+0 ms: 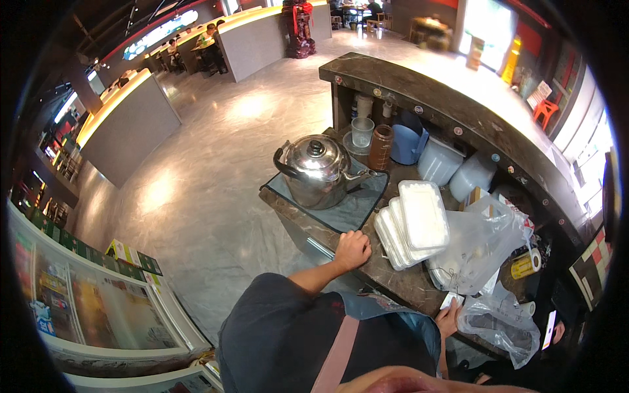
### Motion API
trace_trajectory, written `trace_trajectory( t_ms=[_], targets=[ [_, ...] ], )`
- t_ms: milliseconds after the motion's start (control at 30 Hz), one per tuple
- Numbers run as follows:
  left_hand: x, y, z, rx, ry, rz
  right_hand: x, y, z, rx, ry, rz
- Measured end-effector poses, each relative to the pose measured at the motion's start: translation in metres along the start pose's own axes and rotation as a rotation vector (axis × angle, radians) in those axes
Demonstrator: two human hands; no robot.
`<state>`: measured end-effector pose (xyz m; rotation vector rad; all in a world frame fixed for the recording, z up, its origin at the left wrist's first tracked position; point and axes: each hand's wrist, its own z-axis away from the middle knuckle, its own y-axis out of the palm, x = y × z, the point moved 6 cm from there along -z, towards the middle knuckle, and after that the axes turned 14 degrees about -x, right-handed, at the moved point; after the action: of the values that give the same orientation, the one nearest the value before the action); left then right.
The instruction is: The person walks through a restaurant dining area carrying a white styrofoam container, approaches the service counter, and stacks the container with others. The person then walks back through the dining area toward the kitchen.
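My left hand (353,249) rests on the edge of the dark stone counter (383,282), fingers curled and nothing visible in them. Just beyond it a steel kettle (317,169) with a black handle stands on a grey-blue cloth (361,201). Stacked white-filled plastic containers (423,214), with clear lids, sit to the right of this hand. At the counter's front edge my right hand (447,319) pinches a small white item (451,299), perhaps a slip of paper. Near that hand lie a crumpled clear plastic bag (501,322) and a fuller translucent bag (471,245).
Under the raised counter ledge (417,93) stand a clear cup (362,131), a brown measuring bottle (381,147), a blue container (409,142) and white tubs (440,159). A yellow-labelled roll (526,264) lies at right. Another person's hand (558,332) holds a lit phone (549,330). A glass-topped freezer (108,304) is at left.
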<state>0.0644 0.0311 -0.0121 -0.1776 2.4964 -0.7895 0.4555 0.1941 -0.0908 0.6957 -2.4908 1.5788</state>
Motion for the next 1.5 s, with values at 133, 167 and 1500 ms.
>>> trace_trajectory(
  t_ms=[133, 167, 1500],
  targets=[
    [-0.003, -0.004, 0.002, 0.003, 0.003, -0.009, 0.006, -0.007, -0.002, -0.021, -0.047, 0.010],
    [-0.004, -0.003, 0.002, 0.006, 0.005, 0.000, 0.003, -0.007, -0.001, -0.046, -0.066, 0.023],
    [0.004, 0.024, 0.011, 0.251, 0.091, -0.198, 0.027, -0.045, 0.000, -0.320, 0.009, -0.173]
  ],
)
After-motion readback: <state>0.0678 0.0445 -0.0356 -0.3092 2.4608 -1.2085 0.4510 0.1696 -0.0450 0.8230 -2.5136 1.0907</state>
